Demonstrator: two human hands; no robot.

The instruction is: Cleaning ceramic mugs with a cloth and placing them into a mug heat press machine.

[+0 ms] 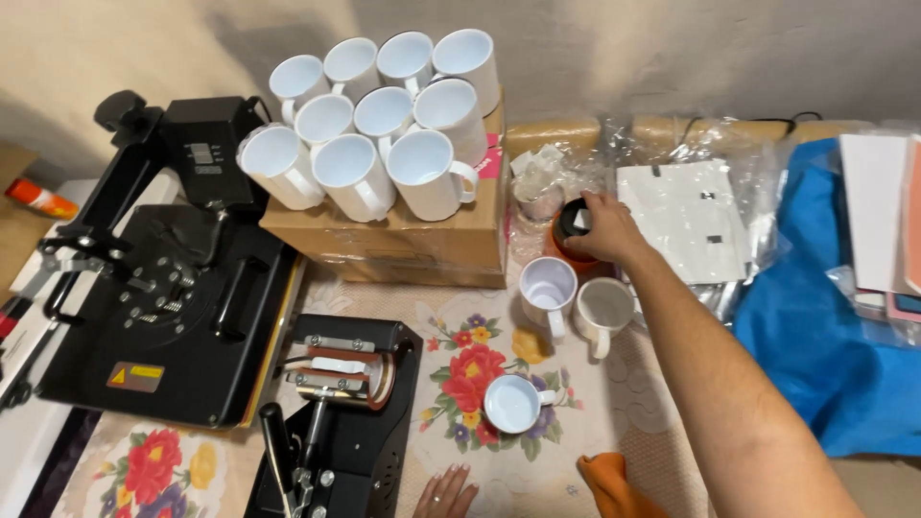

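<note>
The right hand point(606, 225) reaches across the surface point(662, 384) and closes its fingers over the dark lid of a small orange-brown container point(573, 251), which stands just behind two upright white mugs point(548, 288) and beside the cardboard box point(413, 245) stacked with more mugs. The left hand point(443, 494) lies flat and open at the near edge, fingers spread, well apart from the container, just beside the black mug press point(341, 422).

Right hand point(606, 226) reaching forward, fingers curled; left hand point(443, 494) flat.
</note>
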